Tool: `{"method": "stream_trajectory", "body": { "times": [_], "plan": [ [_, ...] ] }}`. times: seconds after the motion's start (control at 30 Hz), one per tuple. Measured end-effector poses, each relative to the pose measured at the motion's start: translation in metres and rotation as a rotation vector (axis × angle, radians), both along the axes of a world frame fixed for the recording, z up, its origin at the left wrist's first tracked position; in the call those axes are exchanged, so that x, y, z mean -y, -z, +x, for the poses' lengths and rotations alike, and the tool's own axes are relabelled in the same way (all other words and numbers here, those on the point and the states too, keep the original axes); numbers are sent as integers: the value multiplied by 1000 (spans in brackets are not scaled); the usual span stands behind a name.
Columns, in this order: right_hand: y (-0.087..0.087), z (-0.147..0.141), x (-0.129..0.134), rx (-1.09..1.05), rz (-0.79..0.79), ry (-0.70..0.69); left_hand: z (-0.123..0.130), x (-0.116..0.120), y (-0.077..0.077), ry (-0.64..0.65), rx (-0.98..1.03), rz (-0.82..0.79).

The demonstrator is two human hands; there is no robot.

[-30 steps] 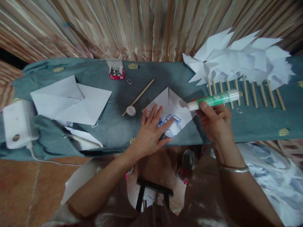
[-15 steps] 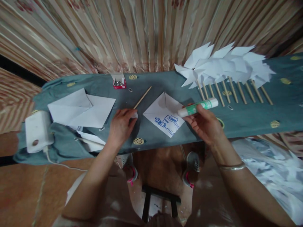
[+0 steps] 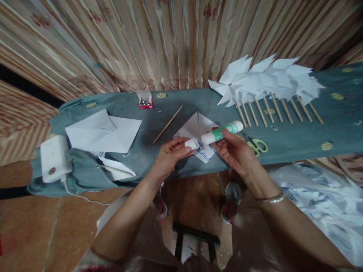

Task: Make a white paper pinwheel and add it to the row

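Your left hand [image 3: 170,156] pinches a small white round plastic cap [image 3: 192,144] between thumb and fingers. Your right hand [image 3: 236,153] is curled around a fat white and green glue stick [image 3: 224,132], with the thumb on top and the fingers below. The cap is just beside the glue stick's white end, and both are up over a folded white paper square [image 3: 185,126] with a blue drawing on it. That square lies on the green cloth [image 3: 193,99], partly hidden by your hands. A thin wooden stick [image 3: 168,124] lies slanted to the left of the square. Scissors with yellow-green handles [image 3: 259,146] lie just beside your right hand, partly behind it. Farther back on the right, a row of white paper pinwheels [image 3: 263,83] lies overlapping, and a little red and white box [image 3: 146,102] full of shiny metal bits sits at the back.
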State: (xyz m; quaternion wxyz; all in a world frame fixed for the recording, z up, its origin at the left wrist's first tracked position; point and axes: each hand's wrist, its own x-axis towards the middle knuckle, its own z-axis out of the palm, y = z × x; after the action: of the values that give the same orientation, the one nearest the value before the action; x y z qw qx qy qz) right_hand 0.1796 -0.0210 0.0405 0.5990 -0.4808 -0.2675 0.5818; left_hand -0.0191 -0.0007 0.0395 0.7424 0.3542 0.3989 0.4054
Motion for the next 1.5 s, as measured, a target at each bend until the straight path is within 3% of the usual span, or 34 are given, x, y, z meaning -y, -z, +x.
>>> {"method": "stream_trajectory", "body": {
  "times": [0.13, 0.47, 0.7, 1.07, 1.33, 1.5],
  "plan": [
    [-2, -3, 0, -80, -16, 7, 4, 0, 1, -13, 35, -24],
    [-3, -5, 3, -36, -32, 1, 5, -1, 4, 2, 3, -10],
    [-3, -9, 3, 48, -38, 2, 5, 0, 9, -14, -119, 160],
    [3, -36, -3, -39, -76, 0, -2, 4, 7, -113, -258, 317],
    [2, -56, -5, 5, -60, -111, -10, 3, 11, -82, -425, 452],
    [6, -52, -6, 105, -26, -105, -28, -17, 7, -220, -475, 427]
  ]
}}
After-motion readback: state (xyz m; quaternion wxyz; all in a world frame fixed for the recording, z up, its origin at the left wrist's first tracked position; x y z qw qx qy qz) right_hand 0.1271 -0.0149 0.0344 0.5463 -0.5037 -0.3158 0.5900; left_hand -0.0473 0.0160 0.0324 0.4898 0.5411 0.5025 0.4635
